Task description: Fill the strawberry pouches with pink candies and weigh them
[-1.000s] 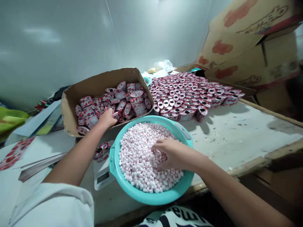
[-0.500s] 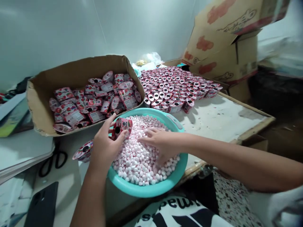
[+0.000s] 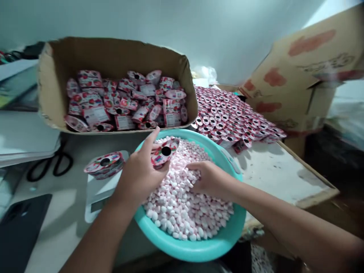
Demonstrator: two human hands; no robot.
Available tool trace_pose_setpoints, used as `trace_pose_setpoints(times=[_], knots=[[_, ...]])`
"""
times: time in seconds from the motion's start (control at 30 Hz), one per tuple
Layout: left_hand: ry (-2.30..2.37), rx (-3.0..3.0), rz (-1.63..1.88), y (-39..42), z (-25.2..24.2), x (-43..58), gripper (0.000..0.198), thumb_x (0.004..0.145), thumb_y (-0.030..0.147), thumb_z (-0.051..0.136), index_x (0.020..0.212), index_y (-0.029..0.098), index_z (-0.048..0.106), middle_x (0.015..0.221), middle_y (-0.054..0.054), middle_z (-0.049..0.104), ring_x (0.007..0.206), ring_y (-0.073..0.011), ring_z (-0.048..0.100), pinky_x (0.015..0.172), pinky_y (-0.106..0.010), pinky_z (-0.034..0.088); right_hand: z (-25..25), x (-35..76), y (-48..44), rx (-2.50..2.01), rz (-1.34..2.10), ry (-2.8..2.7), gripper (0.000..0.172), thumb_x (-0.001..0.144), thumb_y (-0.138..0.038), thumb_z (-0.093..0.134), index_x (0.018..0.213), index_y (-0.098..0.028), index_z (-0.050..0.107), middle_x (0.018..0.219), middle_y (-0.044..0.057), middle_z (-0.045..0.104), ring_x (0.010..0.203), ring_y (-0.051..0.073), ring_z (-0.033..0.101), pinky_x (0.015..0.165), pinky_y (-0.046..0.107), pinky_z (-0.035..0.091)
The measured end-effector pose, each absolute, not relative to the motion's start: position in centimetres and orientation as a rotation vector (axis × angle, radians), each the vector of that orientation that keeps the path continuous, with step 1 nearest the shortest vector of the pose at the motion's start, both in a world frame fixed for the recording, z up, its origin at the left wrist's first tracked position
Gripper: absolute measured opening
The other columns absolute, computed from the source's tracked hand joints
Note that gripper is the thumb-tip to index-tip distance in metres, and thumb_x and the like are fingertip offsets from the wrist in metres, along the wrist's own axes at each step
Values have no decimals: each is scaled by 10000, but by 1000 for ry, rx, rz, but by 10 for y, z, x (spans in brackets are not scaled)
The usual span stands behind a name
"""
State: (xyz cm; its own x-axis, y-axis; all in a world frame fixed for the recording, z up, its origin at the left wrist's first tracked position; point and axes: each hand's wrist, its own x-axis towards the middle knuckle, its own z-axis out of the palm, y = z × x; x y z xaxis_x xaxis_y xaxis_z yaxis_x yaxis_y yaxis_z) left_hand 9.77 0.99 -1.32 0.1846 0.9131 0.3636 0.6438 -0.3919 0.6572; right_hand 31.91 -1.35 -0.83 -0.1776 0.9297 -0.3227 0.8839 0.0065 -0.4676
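A turquoise basin point(image 3: 182, 250) full of small pale pink and white candies point(image 3: 173, 212) sits in front of me. My left hand point(image 3: 139, 170) is closed around a small red printed oval carton point(image 3: 159, 158) over the basin's left side. A round black hole in the carton's end faces up towards me. My right hand point(image 3: 212, 178) is sunk in the candies with its fingers curled around some of them; the fingertips are partly buried. Left of my left hand, another printed carton point(image 3: 105, 167) stands on a white scale point(image 3: 95, 189), its hole upward.
Behind the basin stands a cardboard box point(image 3: 119, 49) of loose cartons. Many cartons point(image 3: 227, 113) stand packed together on the table at right, beside large cardboard boxes point(image 3: 284, 79). Black scissors point(image 3: 51, 165), a dark phone point(image 3: 25, 227) and papers point(image 3: 25, 132) lie at left.
My right hand has gone from spread fingers over the candies to curled fingers among them. The carton in my left hand has turned its hole more upward. The camera view has shifted.
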Motion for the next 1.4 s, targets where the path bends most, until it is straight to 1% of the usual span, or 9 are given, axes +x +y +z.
trace_pose_setpoints(times=[0.17, 0.4, 0.77, 0.9, 1.0, 1.1, 1.2, 1.3, 1.4], knots=[[1168, 2246, 1026, 16, -16, 95, 375, 789, 188, 679, 1161, 220, 713, 1180, -51, 726, 1112, -239, 673, 984, -322, 524, 34, 312, -3, -1735, 685, -2423, 288, 681, -165, 697, 955, -219, 765, 830, 16, 734, 695, 151, 589, 605, 254, 382], [1085, 2334, 948, 15, -21, 91, 430, 848, 369, 682, 1264, 261, 678, 1244, -53, 668, 1090, -237, 671, 886, -311, 554, 86, 285, 8, -1718, 352, -2610, 168, 691, -191, 660, 853, -190, 707, 703, -6, 668, 581, 112, 493, 542, 259, 277], [1138, 2322, 1063, 12, -19, 92, 403, 798, 306, 715, 1193, 227, 709, 1203, -43, 698, 1072, -253, 675, 929, -345, 535, 94, 267, 14, -1750, 260, -2723, 366, 693, -310, 745, 1033, -197, 672, 773, 5, 648, 640, 134, 506, 572, 266, 270], [1144, 2271, 1036, 11, -15, 91, 350, 833, 347, 689, 1168, 252, 718, 1187, -31, 709, 1052, -243, 680, 919, -336, 532, 104, 272, 9, -1652, 272, -2713, 381, 735, -344, 761, 1078, -204, 673, 901, 16, 681, 771, 160, 576, 642, 258, 349], [1134, 2245, 1055, 13, -14, 91, 381, 845, 353, 673, 1213, 257, 696, 1202, -32, 710, 1097, -250, 668, 947, -344, 527, 107, 291, 3, -1634, 320, -2633, 492, 797, -457, 738, 1231, -245, 651, 1105, 36, 704, 954, 217, 634, 771, 289, 435], [1170, 2203, 1077, 14, -14, 92, 378, 819, 318, 672, 1190, 251, 698, 1174, -36, 719, 1085, -261, 672, 948, -365, 536, 90, 317, -5, -1712, 492, -2641, 745, 773, -607, 728, 1431, -312, 541, 1368, 59, 628, 1172, 305, 608, 913, 374, 478], [1197, 2212, 1080, 13, -16, 94, 394, 794, 283, 673, 1186, 240, 689, 1176, -40, 716, 1078, -264, 673, 961, -380, 539, 51, 333, -14, -1817, 812, -2724, 1078, 701, -638, 770, 1597, -290, 282, 1614, 143, 358, 1376, 401, 454, 1034, 476, 456], [1225, 2237, 1053, 13, -17, 95, 410, 794, 276, 670, 1202, 242, 676, 1213, -47, 705, 1116, -270, 658, 1017, -398, 522, 10, 335, -24, -1890, 816, -2748, 1282, 632, -651, 807, 1628, -183, 149, 1658, 246, 172, 1468, 499, 245, 1110, 604, 359], [1225, 2255, 999, 13, -19, 94, 410, 809, 297, 660, 1216, 244, 668, 1237, -53, 694, 1143, -279, 645, 1037, -411, 515, -10, 332, -34, -1878, 678, -2683, 1228, 648, -680, 777, 1604, -145, 220, 1568, 273, 338, 1410, 496, 321, 1109, 628, 339]])
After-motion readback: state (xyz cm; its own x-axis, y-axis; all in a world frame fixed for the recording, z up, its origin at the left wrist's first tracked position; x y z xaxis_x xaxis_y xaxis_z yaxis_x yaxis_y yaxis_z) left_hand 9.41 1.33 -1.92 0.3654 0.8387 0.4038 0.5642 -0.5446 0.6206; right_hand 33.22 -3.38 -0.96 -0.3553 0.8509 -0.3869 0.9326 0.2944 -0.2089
